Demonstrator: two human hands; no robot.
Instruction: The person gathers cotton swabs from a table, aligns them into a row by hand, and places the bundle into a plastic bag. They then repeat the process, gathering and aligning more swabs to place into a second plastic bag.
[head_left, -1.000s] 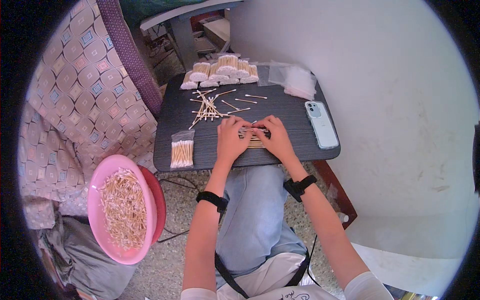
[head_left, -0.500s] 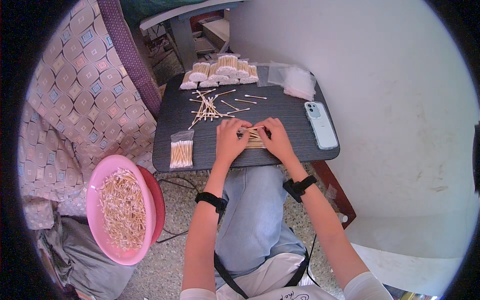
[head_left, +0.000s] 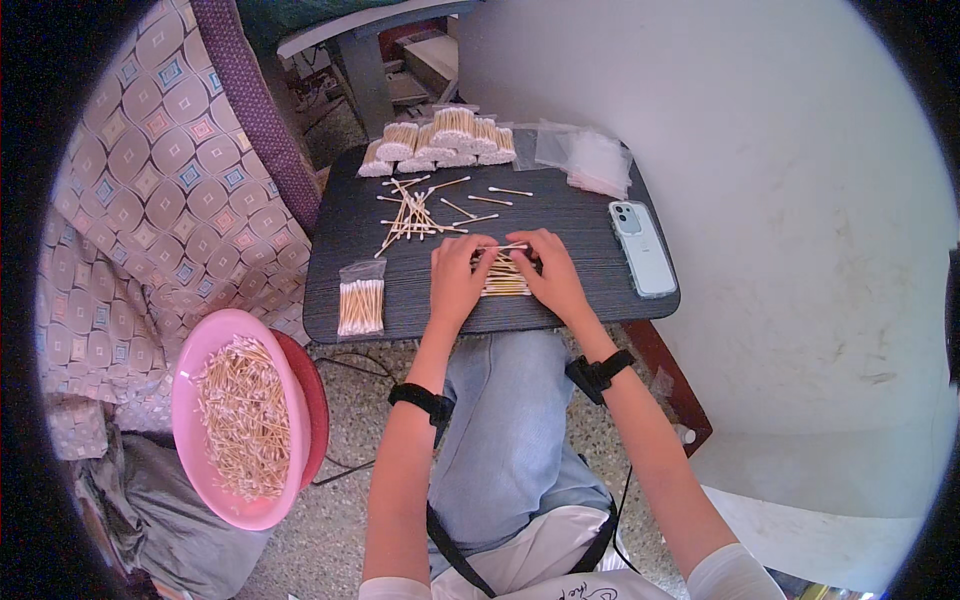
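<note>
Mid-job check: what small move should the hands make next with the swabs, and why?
Probably ease the single thin, pale wooden cotton swab toward the group of tan-stemmed wooden swabs, lined up with it: the single one spans the gap between the fingertips of the left hand and right hand, while the group lies nearer the person, its sticks running roughly the same way.

Pale phone (head_left: 646, 260), lens side up; patterned cloth (head_left: 170, 150), left; grey cloth (head_left: 185, 510) below; black cable (head_left: 345, 472) on speckled floor (head_left: 345, 425); white wall (head_left: 780, 220), right.
</note>
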